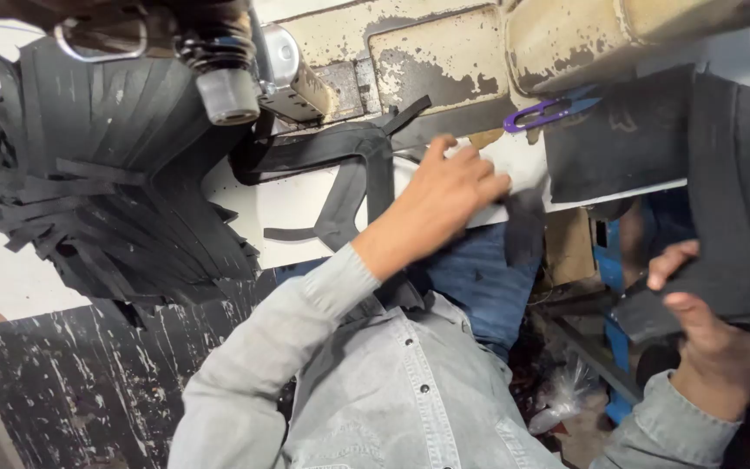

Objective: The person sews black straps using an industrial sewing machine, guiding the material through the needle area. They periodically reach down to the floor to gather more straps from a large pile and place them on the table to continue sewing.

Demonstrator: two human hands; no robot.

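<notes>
Clearly, the left hand (pixel 449 195) rests fingers-down on the white worktable (pixel 288 204), pinching a dark fabric piece (pixel 523 221) at its edge beside thin black fabric strips (pixel 349 169). The right hand (pixel 696 330) grips a black fabric stack (pixel 726 208), thumb on top.

The stack of black pieces (pixel 731 200) runs off the right edge, and its lower end hides the fingertips of the hand (pixel 696 334) holding it. The other hand (pixel 449 195) covers whatever lies under its palm on the table (pixel 297 204). The sewing machine (pixel 444 52) is cut off along the top edge.
</notes>
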